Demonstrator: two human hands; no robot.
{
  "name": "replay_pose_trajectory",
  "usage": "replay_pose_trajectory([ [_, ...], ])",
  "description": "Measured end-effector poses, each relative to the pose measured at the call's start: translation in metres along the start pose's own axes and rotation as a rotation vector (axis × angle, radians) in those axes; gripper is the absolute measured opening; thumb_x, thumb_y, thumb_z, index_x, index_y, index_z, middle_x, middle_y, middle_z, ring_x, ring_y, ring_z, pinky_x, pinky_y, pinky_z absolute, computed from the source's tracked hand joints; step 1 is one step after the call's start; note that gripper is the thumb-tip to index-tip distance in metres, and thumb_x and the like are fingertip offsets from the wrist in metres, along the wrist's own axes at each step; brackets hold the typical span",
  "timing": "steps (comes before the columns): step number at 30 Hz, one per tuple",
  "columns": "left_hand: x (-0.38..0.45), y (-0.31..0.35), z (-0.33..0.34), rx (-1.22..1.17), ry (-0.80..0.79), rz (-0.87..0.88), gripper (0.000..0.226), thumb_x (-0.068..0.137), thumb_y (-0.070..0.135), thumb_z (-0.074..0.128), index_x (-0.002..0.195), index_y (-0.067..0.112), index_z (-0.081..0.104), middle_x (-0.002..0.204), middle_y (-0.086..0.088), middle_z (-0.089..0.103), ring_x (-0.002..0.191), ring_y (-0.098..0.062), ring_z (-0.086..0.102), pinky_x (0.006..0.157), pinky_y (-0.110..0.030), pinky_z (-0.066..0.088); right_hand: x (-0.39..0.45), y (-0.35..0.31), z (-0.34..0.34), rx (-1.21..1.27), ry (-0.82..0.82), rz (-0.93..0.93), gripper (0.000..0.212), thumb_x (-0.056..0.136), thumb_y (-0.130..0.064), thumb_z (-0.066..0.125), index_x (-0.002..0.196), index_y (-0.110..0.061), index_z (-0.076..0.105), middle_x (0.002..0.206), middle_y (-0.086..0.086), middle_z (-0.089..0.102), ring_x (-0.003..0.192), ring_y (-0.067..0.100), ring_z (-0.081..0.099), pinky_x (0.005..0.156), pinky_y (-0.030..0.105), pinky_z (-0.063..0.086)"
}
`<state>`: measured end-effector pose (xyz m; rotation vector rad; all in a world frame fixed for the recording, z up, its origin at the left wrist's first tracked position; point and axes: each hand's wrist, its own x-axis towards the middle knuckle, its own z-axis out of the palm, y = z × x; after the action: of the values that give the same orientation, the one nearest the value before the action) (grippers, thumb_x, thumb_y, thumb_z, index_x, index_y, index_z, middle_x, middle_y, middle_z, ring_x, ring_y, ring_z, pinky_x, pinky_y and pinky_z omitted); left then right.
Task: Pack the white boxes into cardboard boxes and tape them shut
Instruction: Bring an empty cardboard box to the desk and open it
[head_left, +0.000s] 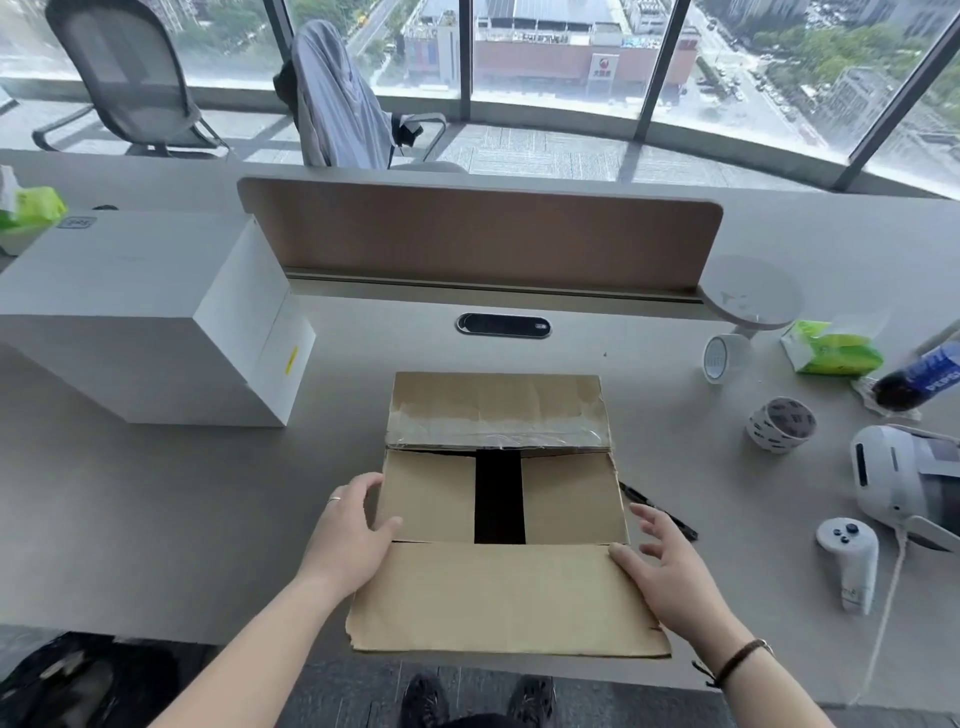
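A brown cardboard box (566, 499) stands on the grey desk in front of me. Its two inner flaps are folded down with a dark gap between them; the far flap, with old clear tape on it, and the near flap (504, 597) lie open. My left hand (350, 535) holds the box's left edge, fingers over the side and thumb on the left inner flap. My right hand (660, 566) is at the right edge, thumb touching the near flap's corner, fingers spread and relaxed. A stack of white boxes (140, 312) stands at the left.
Two tape rolls (724, 357) (781, 423) lie at the right, with a tissue pack (831, 351), a Pepsi bottle (919, 376), a white headset (904, 483) and a controller (852, 561). A black pen (660, 512) lies beside the box. A brown divider panel (478, 228) stands behind.
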<state>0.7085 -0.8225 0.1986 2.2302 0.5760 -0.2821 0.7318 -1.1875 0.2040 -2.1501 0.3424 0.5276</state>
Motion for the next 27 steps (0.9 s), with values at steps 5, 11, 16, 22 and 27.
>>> replay_pose_trajectory([
  [5, -0.003, -0.002, 0.008, -0.029, 0.007, -0.004, 0.057, 0.092, 0.030, 0.070, 0.144, 0.030, 0.044, 0.122, 0.017, 0.055, 0.115, -0.013, 0.056, 0.094, -0.032, 0.044, 0.005, 0.004, 0.007, 0.024, -0.014, -0.019, 0.053, 0.093, -0.037, 0.070, 0.139, -0.043, 0.043, 0.131, -0.014, 0.056, 0.114, 0.009, 0.060, 0.100, 0.041, 0.050],
  [11, -0.004, -0.008, 0.013, -0.007, 0.015, -0.011, 0.062, 0.095, 0.044, 0.063, 0.150, 0.032, 0.037, 0.142, 0.009, 0.054, 0.130, -0.014, 0.050, 0.105, -0.041, 0.045, 0.007, 0.006, 0.009, -0.031, -0.016, -0.086, 0.055, 0.096, -0.042, 0.063, 0.146, -0.039, 0.038, 0.132, -0.014, 0.053, 0.112, 0.010, 0.058, 0.094, 0.032, 0.045],
  [16, 0.006, -0.006, 0.011, -0.034, -0.020, -0.017, 0.076, 0.087, 0.052, 0.067, 0.153, 0.033, 0.032, 0.148, 0.009, 0.050, 0.136, -0.016, 0.046, 0.112, -0.043, 0.042, 0.020, 0.001, 0.006, -0.039, -0.039, -0.069, 0.066, 0.094, -0.051, 0.063, 0.151, -0.045, 0.029, 0.139, -0.016, 0.048, 0.120, 0.012, 0.057, 0.103, 0.040, 0.048],
  [22, 0.034, 0.019, 0.010, -0.234, -0.011, -0.080, 0.077, 0.090, 0.027, 0.074, 0.155, 0.024, 0.034, 0.151, 0.009, 0.046, 0.140, -0.013, 0.042, 0.113, -0.031, 0.035, 0.060, -0.041, 0.002, 0.042, -0.030, -0.021, 0.075, 0.094, -0.048, 0.065, 0.156, -0.031, 0.029, 0.157, -0.003, 0.041, 0.138, 0.019, 0.047, 0.112, 0.036, 0.039],
  [27, 0.040, 0.044, 0.009, -0.392, 0.121, 0.004, 0.054, 0.090, -0.006, 0.062, 0.130, 0.030, 0.057, 0.118, 0.021, 0.062, 0.117, -0.005, 0.057, 0.105, -0.024, 0.042, 0.069, -0.068, 0.010, 0.227, 0.092, -0.045, 0.064, 0.092, -0.030, 0.072, 0.148, -0.017, 0.043, 0.150, 0.000, 0.050, 0.141, 0.014, 0.044, 0.113, 0.032, 0.037],
])
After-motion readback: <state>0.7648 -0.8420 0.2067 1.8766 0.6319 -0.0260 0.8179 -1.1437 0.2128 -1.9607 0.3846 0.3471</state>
